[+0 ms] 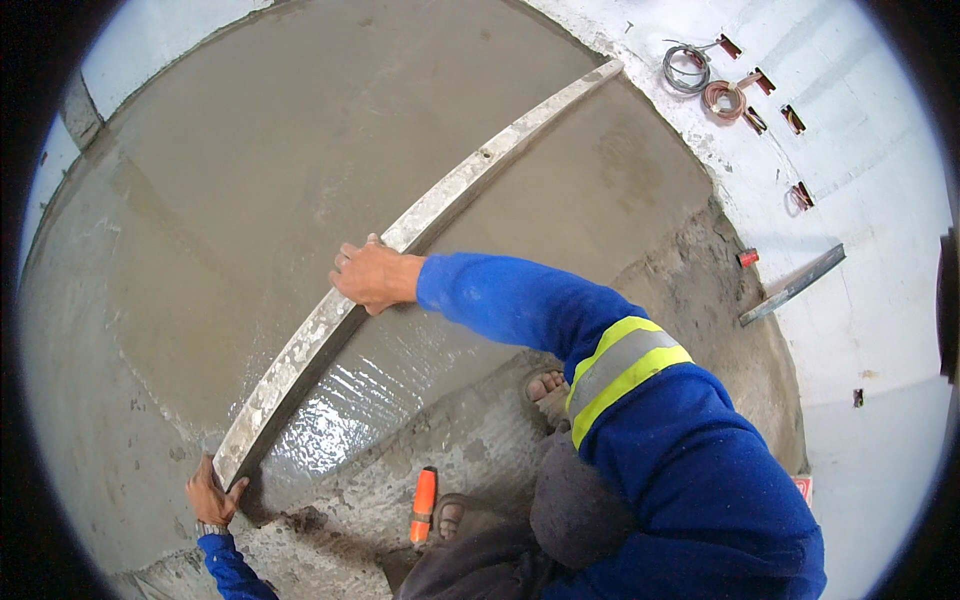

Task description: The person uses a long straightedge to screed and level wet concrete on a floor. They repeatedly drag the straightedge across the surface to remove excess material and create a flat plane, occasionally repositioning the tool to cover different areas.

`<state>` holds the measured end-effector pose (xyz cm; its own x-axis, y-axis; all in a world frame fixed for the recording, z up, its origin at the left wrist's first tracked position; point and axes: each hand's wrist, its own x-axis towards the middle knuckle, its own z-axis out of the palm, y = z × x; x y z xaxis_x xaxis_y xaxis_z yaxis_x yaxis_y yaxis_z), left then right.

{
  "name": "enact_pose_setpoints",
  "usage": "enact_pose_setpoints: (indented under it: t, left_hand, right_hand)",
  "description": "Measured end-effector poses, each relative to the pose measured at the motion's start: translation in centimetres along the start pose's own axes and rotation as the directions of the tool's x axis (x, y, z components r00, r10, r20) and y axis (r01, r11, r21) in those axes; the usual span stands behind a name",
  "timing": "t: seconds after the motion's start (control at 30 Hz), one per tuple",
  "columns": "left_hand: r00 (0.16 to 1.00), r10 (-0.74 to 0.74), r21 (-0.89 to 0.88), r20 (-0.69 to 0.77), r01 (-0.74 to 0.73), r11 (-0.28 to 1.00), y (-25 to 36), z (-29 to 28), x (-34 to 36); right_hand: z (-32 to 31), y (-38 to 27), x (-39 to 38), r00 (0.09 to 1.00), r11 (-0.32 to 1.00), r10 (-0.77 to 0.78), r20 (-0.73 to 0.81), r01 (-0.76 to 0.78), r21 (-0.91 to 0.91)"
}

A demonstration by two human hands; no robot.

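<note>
A long, pale straightedge bar (455,190), speckled with mortar, lies diagonally across wet grey mortar (230,200) on the floor, looking curved through the lens. My right hand (372,275) grips it near its middle, fingers wrapped over the top. At its near lower-left end, my left hand (214,492) holds it with thumb and fingers. The mortar shines wet just below the bar. An orange object (423,500), perhaps a tool handle, lies on the rougher grey surface near my feet.
A white wall (850,320) on the right has wall boxes and coiled cables (688,68). A metal strip (790,285) leans against it near a small red object (747,257). More wall edges run along the upper left. My bare toes rest on the rough surface.
</note>
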<state>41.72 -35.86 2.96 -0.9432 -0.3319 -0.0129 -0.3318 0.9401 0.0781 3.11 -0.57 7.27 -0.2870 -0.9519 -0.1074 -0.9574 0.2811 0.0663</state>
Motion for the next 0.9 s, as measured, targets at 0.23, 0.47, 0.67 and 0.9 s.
enact_pose_setpoints:
  t: [0.23, 0.47, 0.67, 0.9]
  left_hand:
    - [0.989, 0.097, 0.000, -0.109, -0.097, 0.995, 0.0, -0.4, -0.3]
    - [0.994, 0.078, 0.023, -0.075, -0.077, 0.997, -1.5, -0.2, -1.3]
    - [0.993, 0.083, -0.020, -0.079, -0.085, 0.996, -2.9, 0.0, -2.1]
    - [1.000, 0.027, 0.000, 0.003, -0.027, 1.000, -4.5, 0.1, -2.8]
  right_hand:
    - [-0.1, -0.8, -0.5, 1.000, 1.000, -0.003, -0.008, 0.003, 0.013]
    - [-0.2, -2.1, -0.9, 0.996, 0.999, -0.052, -0.067, 0.052, -0.007]
    - [0.0, -3.5, -1.3, 0.991, 0.996, -0.083, -0.104, 0.080, -0.033]
    - [-0.7, -5.3, -1.9, 0.993, 0.995, -0.099, -0.069, 0.099, -0.008]
